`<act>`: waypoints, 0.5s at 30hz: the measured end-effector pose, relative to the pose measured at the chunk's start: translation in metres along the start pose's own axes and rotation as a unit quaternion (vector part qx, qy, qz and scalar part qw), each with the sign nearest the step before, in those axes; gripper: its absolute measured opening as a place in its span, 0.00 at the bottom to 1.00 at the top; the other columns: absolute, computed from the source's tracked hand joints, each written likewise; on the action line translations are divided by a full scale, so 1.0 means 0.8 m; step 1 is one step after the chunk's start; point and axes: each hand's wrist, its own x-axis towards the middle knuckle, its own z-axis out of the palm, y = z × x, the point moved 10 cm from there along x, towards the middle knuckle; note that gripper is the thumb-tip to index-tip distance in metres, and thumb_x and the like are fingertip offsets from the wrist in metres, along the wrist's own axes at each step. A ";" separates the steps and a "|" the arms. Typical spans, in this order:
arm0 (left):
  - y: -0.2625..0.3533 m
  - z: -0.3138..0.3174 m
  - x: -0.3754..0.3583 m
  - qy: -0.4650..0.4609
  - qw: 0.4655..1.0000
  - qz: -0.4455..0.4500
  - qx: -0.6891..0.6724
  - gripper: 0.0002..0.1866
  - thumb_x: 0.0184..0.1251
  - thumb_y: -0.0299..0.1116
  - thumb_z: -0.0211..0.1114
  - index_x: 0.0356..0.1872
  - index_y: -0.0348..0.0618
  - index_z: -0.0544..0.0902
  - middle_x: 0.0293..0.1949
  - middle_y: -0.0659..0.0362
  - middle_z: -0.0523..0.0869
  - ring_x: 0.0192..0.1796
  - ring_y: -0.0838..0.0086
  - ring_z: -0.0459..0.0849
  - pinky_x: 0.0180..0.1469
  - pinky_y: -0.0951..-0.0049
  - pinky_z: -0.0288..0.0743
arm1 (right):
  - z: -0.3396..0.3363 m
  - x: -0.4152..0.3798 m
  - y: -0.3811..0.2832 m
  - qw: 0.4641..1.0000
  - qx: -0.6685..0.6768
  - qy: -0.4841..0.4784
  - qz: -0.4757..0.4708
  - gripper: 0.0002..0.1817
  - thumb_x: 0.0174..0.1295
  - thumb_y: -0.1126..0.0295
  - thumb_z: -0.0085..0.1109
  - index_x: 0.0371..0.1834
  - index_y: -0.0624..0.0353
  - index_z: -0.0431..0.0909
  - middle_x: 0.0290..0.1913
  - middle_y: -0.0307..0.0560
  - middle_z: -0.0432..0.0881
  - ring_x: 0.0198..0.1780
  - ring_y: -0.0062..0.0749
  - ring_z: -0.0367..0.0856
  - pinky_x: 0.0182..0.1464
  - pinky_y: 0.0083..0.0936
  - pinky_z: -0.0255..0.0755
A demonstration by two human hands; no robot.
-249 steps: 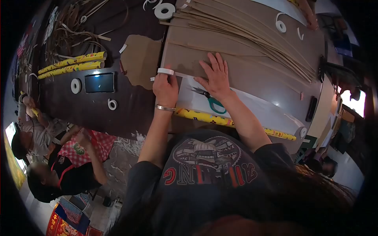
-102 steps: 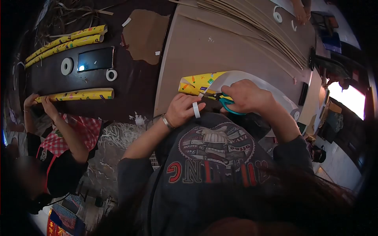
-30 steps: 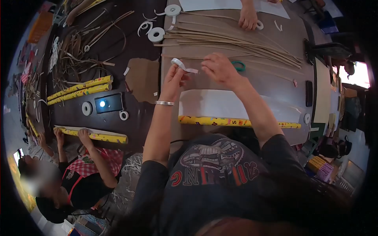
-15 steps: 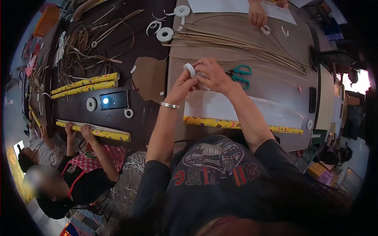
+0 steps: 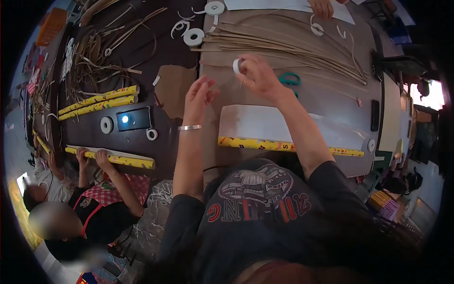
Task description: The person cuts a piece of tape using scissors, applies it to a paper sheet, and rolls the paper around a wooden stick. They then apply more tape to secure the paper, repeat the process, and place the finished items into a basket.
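Observation:
My right hand [image 5: 259, 78] grips a small white tape roll [image 5: 237, 66] above the brown tabletop, left of the teal scissors [image 5: 290, 79], which my wrist partly covers. My left hand [image 5: 199, 98], with a silver bracelet on its wrist, is raised apart from it with bent, separated fingers and nothing visible in them. Below both hands lies a white sheet [image 5: 257, 124], its near edge at a rolled yellow patterned tube [image 5: 255, 143] that passes under my right forearm.
Brown strips [image 5: 283, 49] lie beyond my hands. Left are a cardboard piece [image 5: 175, 92], a phone [image 5: 134, 118], tape rolls [image 5: 193, 37] and yellow tubes [image 5: 99, 102]. A co-worker [image 5: 111, 203] holds another tube at lower left; another person's hand [image 5: 321, 8] is at the top.
My hands have parted. The left moved left off the tape roll and opened, while the right lifted the roll slightly up and right. The other person's hand at the top moved away from a tape roll.

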 end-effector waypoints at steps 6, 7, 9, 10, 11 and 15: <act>-0.046 0.090 -0.127 -0.144 0.928 0.067 0.338 0.12 0.68 0.30 0.65 0.51 0.43 0.80 0.43 0.58 0.85 0.44 0.74 0.84 0.50 0.73 0.76 | 0.116 -0.033 0.023 0.912 -0.322 -0.237 -0.088 0.14 0.59 0.67 0.59 0.46 0.59 0.81 0.61 0.50 0.75 0.65 0.47 0.69 0.69 0.55 0.58; -0.060 0.111 -0.146 -0.198 0.891 0.067 0.403 0.15 0.64 0.31 0.68 0.51 0.45 0.80 0.44 0.57 0.84 0.48 0.71 0.83 0.52 0.70 0.75 | 0.138 -0.038 0.022 0.881 -0.359 -0.290 -0.109 0.15 0.58 0.68 0.58 0.48 0.59 0.81 0.61 0.49 0.75 0.66 0.46 0.68 0.70 0.59 0.55; -0.059 0.137 -0.165 -0.215 0.824 0.184 0.491 0.18 0.58 0.31 0.70 0.51 0.47 0.80 0.46 0.58 0.82 0.52 0.66 0.81 0.54 0.63 0.72 | 0.153 -0.026 0.010 0.882 -0.354 -0.289 -0.113 0.16 0.57 0.67 0.59 0.48 0.58 0.81 0.60 0.49 0.75 0.67 0.46 0.67 0.70 0.59 0.55; -0.056 0.154 -0.182 -0.222 0.739 0.298 0.562 0.21 0.53 0.32 0.72 0.51 0.49 0.80 0.48 0.59 0.81 0.56 0.61 0.78 0.57 0.57 0.69 | 0.156 -0.025 0.003 0.882 -0.349 -0.291 -0.123 0.16 0.56 0.67 0.60 0.48 0.58 0.81 0.60 0.48 0.75 0.67 0.45 0.67 0.69 0.59 0.55; -0.075 0.148 -0.178 -0.230 0.743 0.270 0.568 0.23 0.50 0.35 0.72 0.50 0.52 0.81 0.53 0.60 0.79 0.62 0.63 0.73 0.61 0.53 0.64 | 0.155 -0.028 0.005 0.884 -0.349 -0.287 -0.119 0.16 0.56 0.67 0.60 0.48 0.58 0.81 0.60 0.48 0.75 0.67 0.45 0.67 0.69 0.59 0.55; -0.077 0.149 -0.176 -0.233 0.706 0.312 0.591 0.23 0.50 0.34 0.72 0.51 0.53 0.81 0.51 0.60 0.79 0.56 0.62 0.77 0.56 0.56 0.68 | 0.098 -0.038 -0.015 0.943 -0.286 -0.124 -0.114 0.14 0.55 0.65 0.63 0.44 0.56 0.81 0.56 0.48 0.76 0.64 0.46 0.69 0.68 0.54 0.58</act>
